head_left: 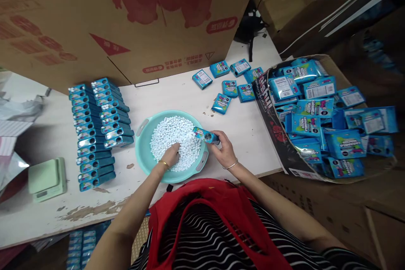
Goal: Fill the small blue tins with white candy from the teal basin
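A teal basin [144, 152] with grey handles holds a heap of small white candies [177, 135]. My left hand [171, 155] dips into the candies at the basin's near left, its fingertips partly buried, so whatever they hold is hidden. At the basin's right rim my right hand [224, 150] grips a small blue candy box [205, 135], tilted with one end over the candies. Left of the basin, filled blue boxes [91, 135] stand in two rows, white candies showing at some of their openings.
A large cardboard carton [177, 46] forms a wall behind the table. Several blue packets [221, 103] lie at the back right, beside an open box [268, 122] piled with more packets. A pale green scale [47, 177] sits far left.
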### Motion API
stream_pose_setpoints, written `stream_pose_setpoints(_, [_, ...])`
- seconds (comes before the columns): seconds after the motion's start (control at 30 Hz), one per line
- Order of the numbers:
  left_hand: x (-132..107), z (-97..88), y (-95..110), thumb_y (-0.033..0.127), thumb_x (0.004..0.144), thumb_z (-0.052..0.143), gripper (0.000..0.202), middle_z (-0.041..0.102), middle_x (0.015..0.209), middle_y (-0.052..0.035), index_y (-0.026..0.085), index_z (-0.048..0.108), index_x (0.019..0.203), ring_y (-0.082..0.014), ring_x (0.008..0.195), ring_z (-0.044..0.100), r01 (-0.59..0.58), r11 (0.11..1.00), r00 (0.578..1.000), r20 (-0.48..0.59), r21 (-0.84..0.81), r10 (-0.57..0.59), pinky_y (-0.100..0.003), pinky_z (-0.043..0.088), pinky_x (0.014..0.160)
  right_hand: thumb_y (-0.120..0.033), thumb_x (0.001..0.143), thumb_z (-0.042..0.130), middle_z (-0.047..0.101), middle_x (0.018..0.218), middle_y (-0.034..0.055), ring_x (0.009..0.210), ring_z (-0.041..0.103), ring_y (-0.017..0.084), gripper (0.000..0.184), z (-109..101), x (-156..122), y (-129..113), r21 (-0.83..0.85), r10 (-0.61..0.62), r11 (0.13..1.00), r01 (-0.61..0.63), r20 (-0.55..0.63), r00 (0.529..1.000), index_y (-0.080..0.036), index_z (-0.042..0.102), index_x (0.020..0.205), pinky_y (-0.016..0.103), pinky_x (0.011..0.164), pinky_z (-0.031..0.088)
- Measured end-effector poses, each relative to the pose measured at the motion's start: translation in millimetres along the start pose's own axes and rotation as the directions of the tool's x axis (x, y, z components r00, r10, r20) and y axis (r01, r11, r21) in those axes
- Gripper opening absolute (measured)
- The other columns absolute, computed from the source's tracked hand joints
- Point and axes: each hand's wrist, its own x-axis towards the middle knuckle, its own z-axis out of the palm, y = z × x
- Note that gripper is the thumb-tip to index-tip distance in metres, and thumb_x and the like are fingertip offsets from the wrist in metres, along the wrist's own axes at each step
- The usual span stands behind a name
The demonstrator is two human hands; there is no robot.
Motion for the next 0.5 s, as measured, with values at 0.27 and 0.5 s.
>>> stream_pose_setpoints(0.27, [-33.4, -50.3, 13.0, 0.024, 0.088, 0.046, 0.026, 0.061, 0.110, -0.0101, 0.017, 0.049, 0.112, -0.0203, 0.102, 0.058, -0.150, 0.979, 0.986, -0.091, -0.136, 0.139, -0.035, 0.047, 0.089, -0.025, 0.084, 0.058, 0.059, 0.103, 0.0064, 0.096, 0.058, 0.022, 0.028, -2.1, -1.6, 3.5, -0.009, 0.006, 1.000, -0.006, -0.024, 1.000, -0.023, 0.053, 0.112, 0.038, 0.084, 0.051])
stream_pose_setpoints(0.5, [-77.4, -118.1, 35.2, 0.026, 0.091, 0.045, 0.023, 0.062, 0.102, -0.0082, 0.018, 0.049, 0.111, -0.0183, 0.094, 0.059, -0.292, 0.956, 0.942, -0.184, -0.034, 0.281, -0.033, 0.048, 0.082, -0.013, 0.081, 0.051, 0.058, 0.112, 0.0086, 0.107, 0.055, 0.025, 0.037, 7.8, -1.0, -5.6, -0.084, -0.128, 0.987, 0.135, 0.082, 0.988, -0.024, 0.053, 0.117, 0.044, 0.095, 0.048])
